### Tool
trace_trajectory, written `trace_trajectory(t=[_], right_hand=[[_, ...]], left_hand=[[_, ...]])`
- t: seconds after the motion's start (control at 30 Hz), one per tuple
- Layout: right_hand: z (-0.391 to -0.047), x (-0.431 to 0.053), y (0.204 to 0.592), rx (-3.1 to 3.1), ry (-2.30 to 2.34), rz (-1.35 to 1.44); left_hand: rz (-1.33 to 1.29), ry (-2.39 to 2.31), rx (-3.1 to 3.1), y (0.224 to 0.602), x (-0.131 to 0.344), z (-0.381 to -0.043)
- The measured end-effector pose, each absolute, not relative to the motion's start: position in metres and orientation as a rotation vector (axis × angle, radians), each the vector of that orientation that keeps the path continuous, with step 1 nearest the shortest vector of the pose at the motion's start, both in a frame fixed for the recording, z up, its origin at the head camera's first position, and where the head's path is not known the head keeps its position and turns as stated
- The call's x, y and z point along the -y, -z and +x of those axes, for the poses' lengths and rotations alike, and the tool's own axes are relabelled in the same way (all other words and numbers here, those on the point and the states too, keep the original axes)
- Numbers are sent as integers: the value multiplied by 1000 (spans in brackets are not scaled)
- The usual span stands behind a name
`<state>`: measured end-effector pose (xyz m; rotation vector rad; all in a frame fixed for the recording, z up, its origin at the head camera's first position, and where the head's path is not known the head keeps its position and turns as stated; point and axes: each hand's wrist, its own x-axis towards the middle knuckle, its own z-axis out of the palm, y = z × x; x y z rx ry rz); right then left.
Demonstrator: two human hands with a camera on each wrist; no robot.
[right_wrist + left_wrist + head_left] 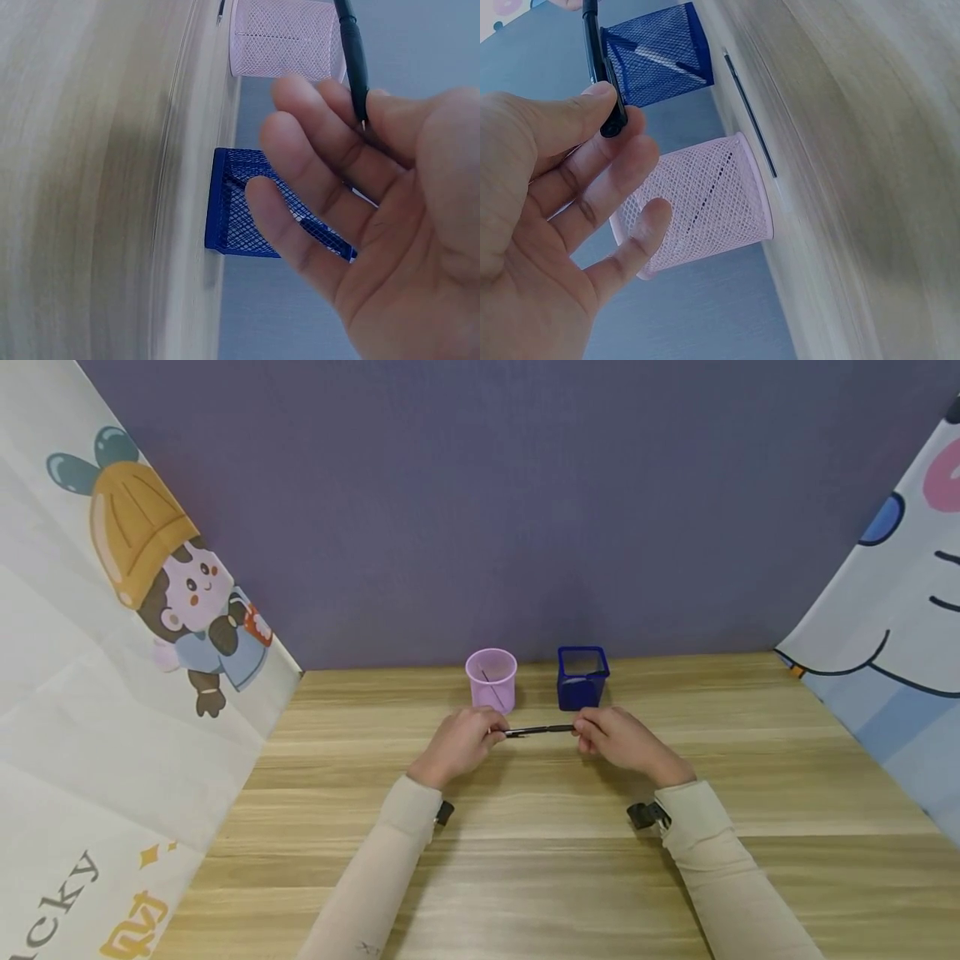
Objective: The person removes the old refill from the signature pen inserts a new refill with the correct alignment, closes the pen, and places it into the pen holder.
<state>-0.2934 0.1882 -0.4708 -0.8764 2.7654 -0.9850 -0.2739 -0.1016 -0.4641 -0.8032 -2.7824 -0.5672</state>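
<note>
A slim black pen (542, 729) is held level between both hands, just in front of two mesh holders. My left hand (463, 743) pinches its clip end between thumb and forefinger, the other fingers loosely spread in the left wrist view. My right hand (621, 740) pinches the opposite end, where a small pointed tip (364, 124) shows by the thumb. A thin dark stick (750, 112), perhaps a refill, lies on the tabletop near the pink holder. The round pink mesh holder (705, 202) has a thin dark stick inside. The square blue mesh holder (251, 202) contains a pen.
The wood-grained table (525, 877) ends at a grey-blue back panel (480, 510). Printed cartoon sheets stand along the left (150, 693) and right (900, 635) sides. The pink and blue holders stand side by side near the back edge.
</note>
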Motion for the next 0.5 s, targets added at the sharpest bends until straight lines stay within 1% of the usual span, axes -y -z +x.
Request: trace_trajectory(t=[0.5], right_hand=[[-291,-186,469,-2731,1155,-844]], left_hand=[[-776,555,2773,465,102,-273]])
